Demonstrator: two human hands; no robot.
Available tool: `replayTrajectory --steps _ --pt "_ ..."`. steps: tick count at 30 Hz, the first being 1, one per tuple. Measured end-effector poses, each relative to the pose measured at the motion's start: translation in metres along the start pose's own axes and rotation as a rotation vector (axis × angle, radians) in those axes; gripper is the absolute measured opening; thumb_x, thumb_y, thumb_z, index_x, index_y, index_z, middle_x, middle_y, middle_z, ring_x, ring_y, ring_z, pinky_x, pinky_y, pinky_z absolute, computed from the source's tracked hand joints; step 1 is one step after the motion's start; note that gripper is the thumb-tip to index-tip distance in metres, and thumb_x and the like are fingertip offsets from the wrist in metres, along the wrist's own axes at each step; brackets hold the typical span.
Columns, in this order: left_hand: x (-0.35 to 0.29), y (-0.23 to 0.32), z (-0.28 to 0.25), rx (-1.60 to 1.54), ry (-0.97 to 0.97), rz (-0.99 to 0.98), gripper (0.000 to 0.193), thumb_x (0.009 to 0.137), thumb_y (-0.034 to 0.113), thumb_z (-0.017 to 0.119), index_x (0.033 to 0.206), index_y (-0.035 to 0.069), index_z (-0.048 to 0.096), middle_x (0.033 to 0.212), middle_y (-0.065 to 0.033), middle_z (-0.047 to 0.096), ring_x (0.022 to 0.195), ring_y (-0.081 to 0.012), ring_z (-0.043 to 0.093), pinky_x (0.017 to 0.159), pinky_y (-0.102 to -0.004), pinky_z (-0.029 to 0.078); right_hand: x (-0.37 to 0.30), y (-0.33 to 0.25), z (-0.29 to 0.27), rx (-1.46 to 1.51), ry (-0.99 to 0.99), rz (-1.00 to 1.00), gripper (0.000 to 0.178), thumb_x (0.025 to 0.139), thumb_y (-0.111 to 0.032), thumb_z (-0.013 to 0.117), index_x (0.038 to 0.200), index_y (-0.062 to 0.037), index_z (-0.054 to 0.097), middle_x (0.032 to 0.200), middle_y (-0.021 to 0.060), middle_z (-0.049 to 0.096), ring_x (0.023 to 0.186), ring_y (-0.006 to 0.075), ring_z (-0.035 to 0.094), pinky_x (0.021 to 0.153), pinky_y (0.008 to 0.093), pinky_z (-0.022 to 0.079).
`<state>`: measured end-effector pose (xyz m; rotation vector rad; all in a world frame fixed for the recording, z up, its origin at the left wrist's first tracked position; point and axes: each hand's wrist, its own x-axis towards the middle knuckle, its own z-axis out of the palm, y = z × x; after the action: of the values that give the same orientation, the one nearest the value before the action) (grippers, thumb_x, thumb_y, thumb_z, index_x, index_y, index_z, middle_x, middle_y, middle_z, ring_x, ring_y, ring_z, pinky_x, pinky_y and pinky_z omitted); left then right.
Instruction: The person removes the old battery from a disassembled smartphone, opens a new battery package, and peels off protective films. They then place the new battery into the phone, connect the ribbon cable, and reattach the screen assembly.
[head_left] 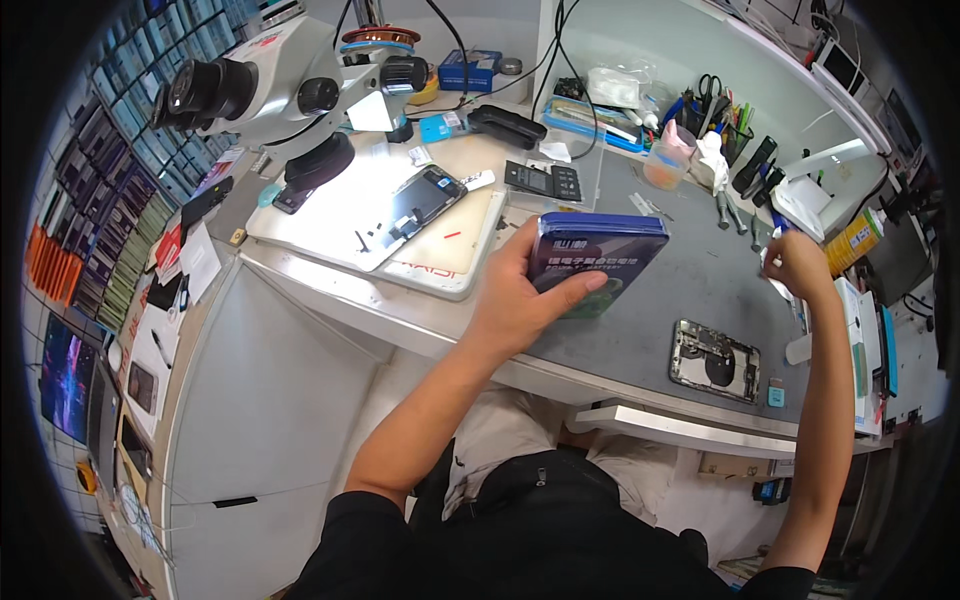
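My left hand (515, 300) grips a dark blue battery box (600, 255), tilted above the grey work mat, its thumb across the printed front. At the right end of the mat, my right hand (797, 265) has its fingers curled together beside several tools; what they hold, if anything, is hidden. An opened phone body (715, 361) with bare inner parts lies on the mat between my arms. Next to it sits a small light-blue piece (776, 396). A phone screen assembly (425, 205) rests on the white pad (440, 272) to the left.
A microscope (260, 85) stands at the back left, over the pad. Behind the box lie a black battery (543, 181) and a black case (507, 127). Pliers, scissors and a plastic cup (665, 168) line the back. A yellow spray can (852, 243) stands right.
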<state>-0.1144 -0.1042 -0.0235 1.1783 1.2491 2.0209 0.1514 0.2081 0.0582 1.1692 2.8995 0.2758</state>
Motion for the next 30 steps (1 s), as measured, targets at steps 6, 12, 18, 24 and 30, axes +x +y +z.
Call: replayTrajectory --steps 6,12,18,24,30 --pt "-0.002 0.008 -0.004 -0.095 0.014 -0.035 0.043 0.086 0.005 0.083 0.125 0.000 0.064 0.111 -0.0061 0.073 0.099 -0.0135 0.069 0.093 -0.0289 0.055 -0.014 -0.152 -0.104 0.772 0.289 -0.656 0.007 0.089 -0.003 0.076 0.094 0.0008 0.074 0.088 0.0048 0.070 0.077 0.0096 0.064 0.060 0.0230 0.051" --pt "-0.002 0.008 -0.002 -0.064 -0.011 -0.014 0.034 0.086 0.007 0.083 0.116 0.000 0.069 0.105 -0.0047 0.075 0.095 -0.0102 0.068 0.086 -0.0271 0.055 -0.017 -0.216 -0.115 0.699 0.376 -0.933 0.012 0.086 -0.004 0.077 0.097 -0.0011 0.073 0.086 0.0070 0.070 0.077 0.0190 0.066 0.065 0.0302 0.052" --pt "-0.004 0.012 -0.002 -0.008 -0.012 -0.012 0.034 0.085 0.009 0.084 0.116 0.002 0.070 0.103 -0.0024 0.074 0.092 -0.0081 0.066 0.083 -0.0256 0.053 -0.015 -0.230 -0.109 0.688 0.399 -0.948 0.010 0.085 -0.004 0.076 0.093 -0.0011 0.072 0.085 0.0103 0.070 0.076 0.0271 0.067 0.066 0.0356 0.052" --pt "-0.004 0.013 -0.002 0.059 0.012 -0.001 0.032 0.084 0.010 0.085 0.112 0.003 0.071 0.099 -0.0010 0.074 0.087 -0.0068 0.065 0.079 -0.0250 0.053 -0.016 -0.236 -0.110 0.702 0.428 -1.006 0.010 0.083 -0.004 0.076 0.091 -0.0007 0.071 0.081 0.0110 0.068 0.075 0.0309 0.066 0.065 0.0371 0.051" --pt "-0.006 0.010 -0.005 0.109 -0.008 0.050 0.032 0.084 0.010 0.085 0.112 0.003 0.071 0.097 -0.0012 0.075 0.086 -0.0072 0.068 0.077 -0.0243 0.054 -0.015 -0.244 -0.106 0.707 0.480 -1.038 0.011 0.081 -0.003 0.077 0.090 -0.0001 0.071 0.082 0.0111 0.067 0.075 0.0314 0.066 0.065 0.0376 0.051"
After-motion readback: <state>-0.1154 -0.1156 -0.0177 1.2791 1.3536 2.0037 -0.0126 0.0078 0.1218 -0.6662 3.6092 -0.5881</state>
